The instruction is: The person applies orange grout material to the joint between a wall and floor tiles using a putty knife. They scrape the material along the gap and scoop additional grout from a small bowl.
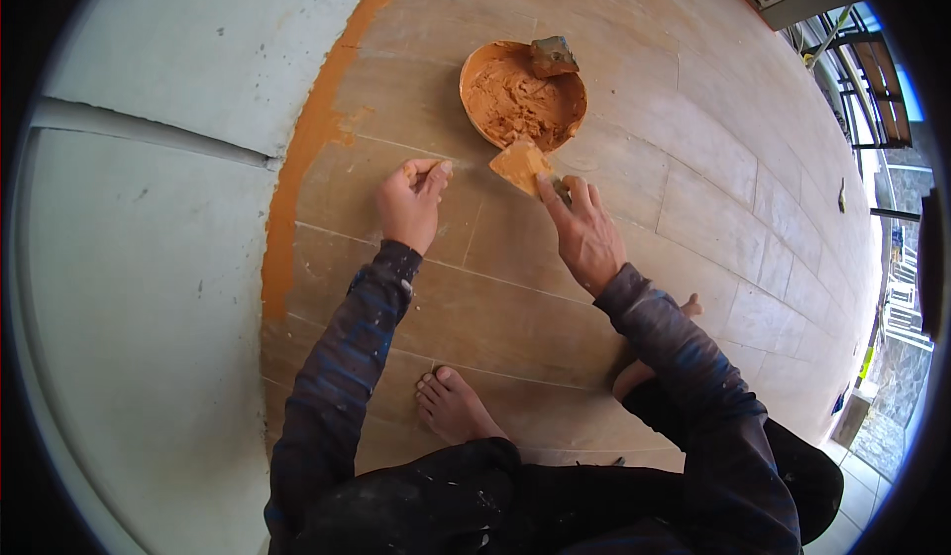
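My right hand (586,230) grips a putty knife (522,166) whose flat blade is coated in orange paste. The blade is at the near rim of a round bowl (495,51), and whether it touches the rim I cannot tell. Thick orange paste (515,99) lines the bowl, churned and uneven. On the bowl's far right rim rests a greyish block (554,56) smeared with orange. Left of the knife, my left hand (412,206) is closed in a pinch above the tiles. What its fingertips hold, if anything, is too small to make out.
A pale wall (149,238) with a horizontal groove stands at the left. Along its foot runs a band of orange paste (297,178) on the wood-look tile floor (515,327). My bare foot (456,404) is below my hands. A brown slatted piece (882,89) stands far right.
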The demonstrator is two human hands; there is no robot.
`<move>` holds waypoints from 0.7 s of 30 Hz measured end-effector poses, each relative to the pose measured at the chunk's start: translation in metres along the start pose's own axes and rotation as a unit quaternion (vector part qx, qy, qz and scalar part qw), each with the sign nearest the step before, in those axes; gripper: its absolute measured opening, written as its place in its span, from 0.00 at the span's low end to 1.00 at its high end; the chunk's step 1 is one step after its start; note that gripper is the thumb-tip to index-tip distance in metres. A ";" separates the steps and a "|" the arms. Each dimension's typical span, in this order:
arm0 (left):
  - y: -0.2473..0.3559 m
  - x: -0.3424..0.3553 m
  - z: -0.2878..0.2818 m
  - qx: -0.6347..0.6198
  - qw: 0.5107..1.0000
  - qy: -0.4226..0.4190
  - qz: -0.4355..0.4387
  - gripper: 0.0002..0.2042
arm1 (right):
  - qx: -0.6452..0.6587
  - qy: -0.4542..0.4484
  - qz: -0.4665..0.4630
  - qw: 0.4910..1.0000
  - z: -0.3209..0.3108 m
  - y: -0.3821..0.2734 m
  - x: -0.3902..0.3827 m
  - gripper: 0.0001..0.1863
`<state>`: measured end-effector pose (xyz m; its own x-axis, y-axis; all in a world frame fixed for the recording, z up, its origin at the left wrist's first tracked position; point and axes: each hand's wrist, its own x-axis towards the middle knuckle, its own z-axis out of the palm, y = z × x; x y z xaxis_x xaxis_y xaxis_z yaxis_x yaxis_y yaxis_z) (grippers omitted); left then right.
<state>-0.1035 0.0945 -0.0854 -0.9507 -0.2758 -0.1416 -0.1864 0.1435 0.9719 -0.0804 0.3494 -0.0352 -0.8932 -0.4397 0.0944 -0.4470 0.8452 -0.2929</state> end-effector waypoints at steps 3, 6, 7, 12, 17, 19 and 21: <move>0.000 0.028 0.026 -0.058 0.997 -0.004 -0.059 0.12 | 0.093 -0.027 0.005 0.995 -0.028 0.002 -0.002 0.25; 0.008 0.035 0.034 -0.090 0.993 -0.005 -0.082 0.12 | 0.235 -0.008 0.107 0.966 -0.050 0.014 0.023 0.19; 0.009 0.036 0.039 -0.102 0.991 -0.013 -0.087 0.11 | 0.255 0.014 0.105 0.961 -0.056 0.019 0.038 0.12; 0.011 0.034 0.050 -0.153 0.982 -0.031 -0.108 0.12 | 0.111 -0.078 0.045 0.990 -0.052 0.053 0.077 0.08; 0.013 0.033 0.047 -0.188 0.972 -0.042 -0.137 0.12 | 0.083 -0.139 0.019 0.987 -0.067 0.050 0.092 0.09; 0.014 0.034 0.052 -0.218 0.964 -0.043 -0.144 0.12 | 0.123 -0.203 0.010 0.971 -0.072 0.058 0.095 0.09; 0.017 0.035 0.061 -0.226 0.963 -0.038 -0.144 0.12 | 0.161 -0.233 0.010 0.959 -0.077 0.069 0.102 0.09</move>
<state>-0.1548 0.1455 -0.0856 -0.8947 -0.1693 -0.4134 -0.3337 -0.3620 0.8704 -0.2061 0.3863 0.0271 -0.7482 -0.5768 -0.3279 -0.3252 0.7496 -0.5765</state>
